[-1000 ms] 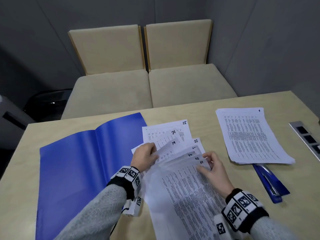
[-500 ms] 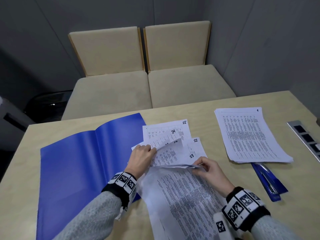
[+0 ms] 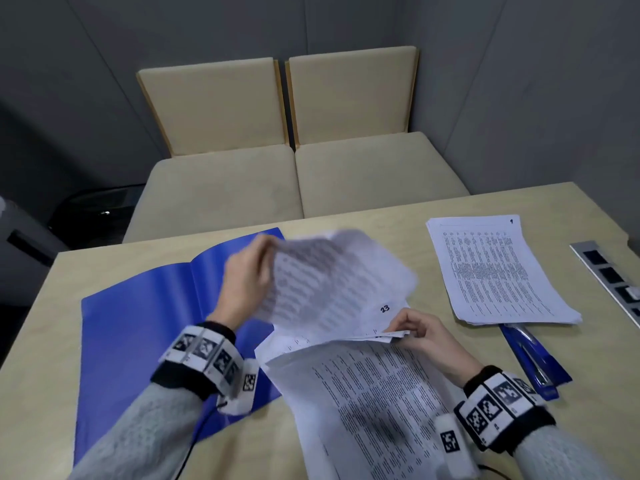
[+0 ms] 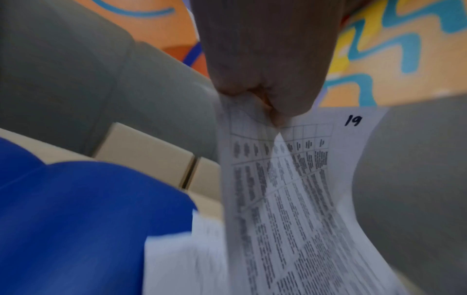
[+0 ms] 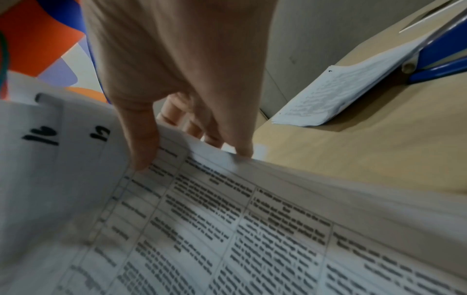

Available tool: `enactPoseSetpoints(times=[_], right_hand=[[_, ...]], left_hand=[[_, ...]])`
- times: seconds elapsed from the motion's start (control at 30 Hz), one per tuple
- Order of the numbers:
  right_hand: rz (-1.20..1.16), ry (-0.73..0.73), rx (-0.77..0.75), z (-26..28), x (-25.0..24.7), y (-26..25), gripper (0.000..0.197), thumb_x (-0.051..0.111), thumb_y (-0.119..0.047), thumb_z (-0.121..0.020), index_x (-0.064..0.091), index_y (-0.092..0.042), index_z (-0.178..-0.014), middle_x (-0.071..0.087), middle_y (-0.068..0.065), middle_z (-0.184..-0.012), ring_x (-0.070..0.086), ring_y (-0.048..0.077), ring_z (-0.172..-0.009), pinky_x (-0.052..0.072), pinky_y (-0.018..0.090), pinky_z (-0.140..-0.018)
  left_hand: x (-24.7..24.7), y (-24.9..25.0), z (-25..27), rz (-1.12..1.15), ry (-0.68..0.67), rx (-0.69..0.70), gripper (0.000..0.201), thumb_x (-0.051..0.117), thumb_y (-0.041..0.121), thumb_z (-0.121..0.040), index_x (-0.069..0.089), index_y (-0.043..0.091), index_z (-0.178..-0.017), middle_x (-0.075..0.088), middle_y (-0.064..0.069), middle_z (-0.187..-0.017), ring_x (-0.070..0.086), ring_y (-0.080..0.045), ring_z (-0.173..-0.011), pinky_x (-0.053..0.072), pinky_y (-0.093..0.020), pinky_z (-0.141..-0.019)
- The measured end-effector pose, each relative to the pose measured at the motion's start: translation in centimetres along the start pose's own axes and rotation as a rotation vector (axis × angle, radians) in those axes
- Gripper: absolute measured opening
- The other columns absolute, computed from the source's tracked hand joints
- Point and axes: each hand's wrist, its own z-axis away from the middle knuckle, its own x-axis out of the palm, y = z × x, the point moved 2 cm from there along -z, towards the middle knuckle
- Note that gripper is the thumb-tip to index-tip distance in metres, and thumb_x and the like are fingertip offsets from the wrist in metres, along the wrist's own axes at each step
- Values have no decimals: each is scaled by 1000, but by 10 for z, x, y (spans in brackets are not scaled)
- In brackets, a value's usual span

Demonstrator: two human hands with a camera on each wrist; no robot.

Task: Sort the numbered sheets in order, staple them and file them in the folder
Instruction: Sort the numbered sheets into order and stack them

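Sheets: we pinch one (image 4: 290, 189), marked 19, in our left hand (image 3: 247, 282), lifted beyond a loose bundle (image 5: 252, 229) pinched by our right hand (image 3: 424, 336). Risk: bundle slips, fans out, losing order.

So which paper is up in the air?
Sheet 19, pinched by the left hand. The other sheets lie lower, on the table or in the right hand.

I am seeing my left hand (image 3: 246, 278) raised above the counter, its fingers pinching a lifted sheet (image 3: 332, 282) at its top edge, while my right hand (image 3: 424, 336) is sitting low, thumb and fingertips gripping the fanned sheets' (image 3: 363, 386) corner.
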Motion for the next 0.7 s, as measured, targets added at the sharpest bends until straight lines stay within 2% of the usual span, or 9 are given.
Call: enactPoseSetpoints(times=[0.07,0.1,0.2,0.27,0.33,0.5,0.57,0.63,0.7], right_hand=[[-30,-29,-11,3,-3,-10,17,72,5,-71,59,-3,-79,65,3,-72,57,11,-66,45,17,-64],[-50,-47,-7,4,-4,-14,17,71,6,-74,58,-4,-79,64,-1,-69,56,9,-63,45,17,-62],[-136,-102,15,9,-8,-29,17,63,9,-79,53,-4,-78,62,-3,-67,53,10,-61,45,21,-59],[-163,-121,16,10,-9,-38,16,63,7,-78,54,-7,-79,64,-2,-70,55,11,-63,46,22,-60],[-159,-114,6,10,-10,-45,15,64,4,-78,58,-6,-87,68,-3,-75,60,10,-66,48,22,-61],[-166,-8,-7,3,-6,-40,20,65,1,-81,63,-4,-100,70,5,-92,66,15,-82,53,24,-71],[8,89,-44,-2,-4,-25,13,72,-8,-79,68,-18,-88,62,0,-99,59,14,-94,46,30,-85],[261,177,-45,-7,-2,-6,20,78,-18,-73,67,-33,-77,49,-8,-115,44,11,-115,31,36,-101],[331,198,-32,-9,3,5,24,79,-15,-72,65,-35,-74,45,-10,-124,38,7,-121,25,35,-104]], left_hand=[[-22,0,-25,92,164,-57,15,48,6,-94,56,15,-85,56,5,-67,50,-19,-61,37,-29,-58],[-30,-2,-35,152,203,-75,18,48,7,-95,56,19,-82,57,10,-69,51,-13,-61,39,-26,-59],[-38,-6,-53,290,176,-99,29,48,8,-94,53,31,-77,60,22,-71,51,6,-66,40,-13,-62],[-29,-9,-55,322,65,-117,25,49,8,-95,54,25,-77,57,23,-66,47,6,-61,37,-13,-59],[-12,-10,-48,331,-87,-146,20,49,8,-95,54,16,-77,53,17,-62,42,3,-57,35,-17,-56],[44,-13,2,350,-478,-229,18,50,15,-96,56,16,-79,53,14,-66,45,-4,-59,39,-23,-60],[61,-12,26,366,-603,-242,18,49,16,-97,58,18,-81,55,16,-66,47,-1,-60,40,-21,-60],[75,-17,45,406,-670,-240,16,51,20,-96,60,20,-82,57,15,-71,50,-1,-67,41,-23,-66],[82,-20,58,448,-740,-238,14,52,25,-93,61,22,-83,58,13,-76,52,-4,-71,40,-25,-71]])
